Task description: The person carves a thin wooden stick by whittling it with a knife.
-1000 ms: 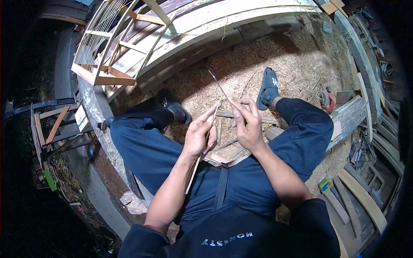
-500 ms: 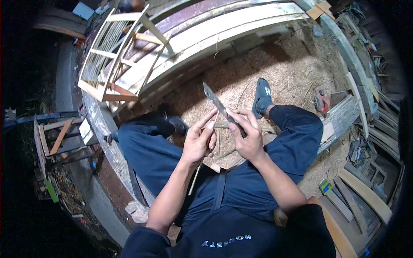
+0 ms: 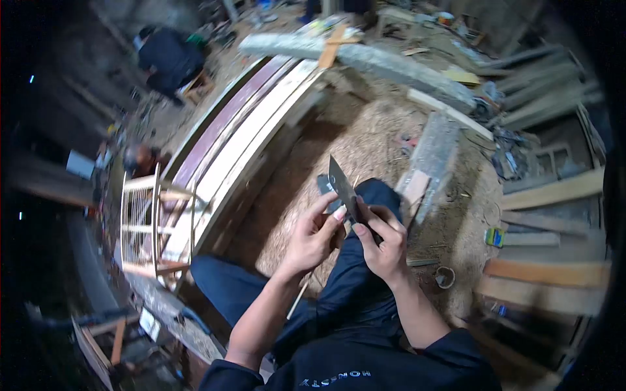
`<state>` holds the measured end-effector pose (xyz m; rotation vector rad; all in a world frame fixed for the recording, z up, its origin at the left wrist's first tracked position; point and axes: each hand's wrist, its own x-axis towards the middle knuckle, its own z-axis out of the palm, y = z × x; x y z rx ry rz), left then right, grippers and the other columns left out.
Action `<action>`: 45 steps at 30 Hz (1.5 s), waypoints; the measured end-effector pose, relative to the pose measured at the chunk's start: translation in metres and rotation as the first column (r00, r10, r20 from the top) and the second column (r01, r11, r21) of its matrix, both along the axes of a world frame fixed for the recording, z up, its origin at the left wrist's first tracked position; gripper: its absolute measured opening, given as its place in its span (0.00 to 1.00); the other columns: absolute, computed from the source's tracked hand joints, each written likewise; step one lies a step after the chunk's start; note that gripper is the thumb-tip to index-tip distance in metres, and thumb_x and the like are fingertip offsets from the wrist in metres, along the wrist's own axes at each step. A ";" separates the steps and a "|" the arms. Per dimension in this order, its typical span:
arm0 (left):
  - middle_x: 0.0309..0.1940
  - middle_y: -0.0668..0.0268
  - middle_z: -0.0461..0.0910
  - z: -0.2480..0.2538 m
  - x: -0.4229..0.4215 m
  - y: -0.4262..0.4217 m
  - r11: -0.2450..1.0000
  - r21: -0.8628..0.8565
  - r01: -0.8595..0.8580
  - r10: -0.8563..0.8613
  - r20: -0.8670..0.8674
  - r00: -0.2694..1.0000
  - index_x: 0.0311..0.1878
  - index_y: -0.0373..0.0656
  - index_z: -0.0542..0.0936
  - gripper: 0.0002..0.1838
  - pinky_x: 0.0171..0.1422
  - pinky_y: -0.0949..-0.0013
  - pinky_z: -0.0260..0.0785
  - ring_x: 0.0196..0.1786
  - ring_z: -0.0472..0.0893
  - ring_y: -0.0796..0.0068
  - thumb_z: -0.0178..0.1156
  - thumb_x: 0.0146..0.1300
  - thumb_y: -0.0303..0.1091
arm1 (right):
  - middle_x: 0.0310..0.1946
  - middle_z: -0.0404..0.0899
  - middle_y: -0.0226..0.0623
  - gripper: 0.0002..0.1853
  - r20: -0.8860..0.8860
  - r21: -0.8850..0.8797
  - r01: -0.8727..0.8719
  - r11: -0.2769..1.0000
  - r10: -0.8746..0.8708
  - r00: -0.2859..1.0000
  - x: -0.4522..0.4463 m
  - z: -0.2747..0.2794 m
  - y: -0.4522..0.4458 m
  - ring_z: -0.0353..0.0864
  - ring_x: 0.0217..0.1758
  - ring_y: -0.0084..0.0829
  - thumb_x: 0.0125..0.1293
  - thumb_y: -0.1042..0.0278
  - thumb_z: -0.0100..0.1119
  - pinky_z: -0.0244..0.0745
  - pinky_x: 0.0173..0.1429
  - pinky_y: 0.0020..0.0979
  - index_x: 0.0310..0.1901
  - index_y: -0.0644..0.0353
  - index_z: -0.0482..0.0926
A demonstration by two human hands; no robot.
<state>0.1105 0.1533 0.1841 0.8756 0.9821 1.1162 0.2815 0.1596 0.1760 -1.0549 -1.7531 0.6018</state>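
My right hand is closed round the handle of a knife, whose dark pointed blade tilts up and away to the left. My left hand pinches a thin wooden stick; the stick's lower end sticks out below the palm toward my lap. Left thumb and fingertips lie right against the blade, close to the right hand. Fingers and knife hide the stick's upper end. To the left stands a small wooden frame with thin bars, like a cage.
A long pale board runs diagonally ahead on the left. A concrete beam crosses the far side, with wood shavings on the ground. Planks and a green-yellow tape measure lie right. Another person sits far left.
My view has swung to the right, bringing the far beam and the other person into sight. Both hands still hold the knife and stick close together; the blade now points more upright.
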 end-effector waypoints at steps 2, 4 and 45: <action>0.24 0.71 0.75 0.016 0.028 0.011 0.991 0.022 0.134 -0.134 -0.029 0.991 0.70 0.40 0.70 0.22 0.25 0.76 0.61 0.23 0.72 0.84 0.56 0.78 0.37 | 0.38 0.83 0.49 0.19 0.029 0.026 0.111 0.993 -0.112 0.993 0.030 0.014 -0.007 0.84 0.40 0.44 0.69 0.68 0.65 0.80 0.43 0.38 0.59 0.64 0.83; 0.23 0.72 0.74 0.030 0.053 0.018 0.967 0.070 0.244 -0.240 -0.060 0.969 0.69 0.41 0.70 0.21 0.25 0.76 0.61 0.22 0.72 0.84 0.54 0.79 0.38 | 0.39 0.82 0.48 0.19 0.043 0.072 0.197 0.978 -0.200 0.979 0.057 0.022 -0.015 0.84 0.40 0.45 0.69 0.68 0.65 0.80 0.43 0.39 0.60 0.63 0.83; 0.16 0.74 0.68 0.070 0.199 -0.008 0.871 -0.091 0.484 -0.470 0.135 0.872 0.51 0.35 0.84 0.10 0.21 0.74 0.52 0.15 0.61 0.84 0.58 0.75 0.31 | 0.36 0.84 0.51 0.20 0.056 0.101 0.582 0.807 -0.589 0.806 0.175 0.079 -0.092 0.86 0.37 0.44 0.70 0.64 0.61 0.81 0.40 0.40 0.60 0.62 0.82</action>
